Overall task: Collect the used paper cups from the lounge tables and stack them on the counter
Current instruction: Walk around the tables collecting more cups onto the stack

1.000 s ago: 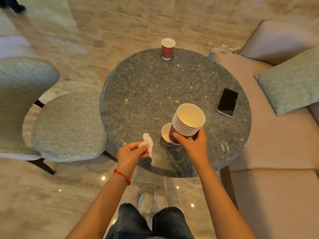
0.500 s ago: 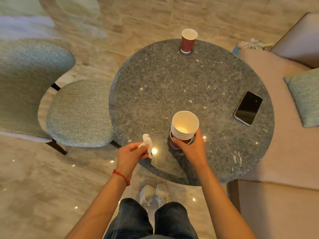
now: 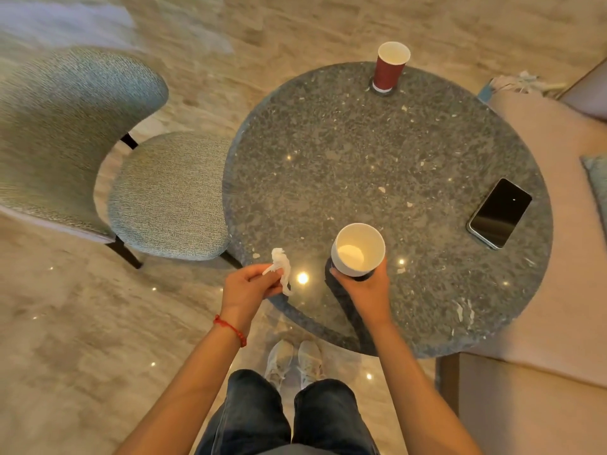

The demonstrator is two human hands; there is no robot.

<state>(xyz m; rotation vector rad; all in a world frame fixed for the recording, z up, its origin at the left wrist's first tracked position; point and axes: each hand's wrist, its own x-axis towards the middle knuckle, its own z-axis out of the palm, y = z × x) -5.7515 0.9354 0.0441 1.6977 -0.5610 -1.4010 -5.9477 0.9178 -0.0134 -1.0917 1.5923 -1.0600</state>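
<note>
- Both hands are busy: my right hand (image 3: 369,285) wraps the stack of cups (image 3: 358,249) near the table's (image 3: 345,152) front edge, and my left hand (image 3: 244,285) pinches a crumpled tissue (image 3: 281,267).
- Across the table stands one lone cup (image 3: 391,68), well apart from the phone (image 3: 500,212) on the right.
- Reaching for that far cup one-handed, I could tip the stack or knock the cup off its edge.
- Seen from above, the stack's count is hidden; whether it rests on the table I cannot tell.
</note>
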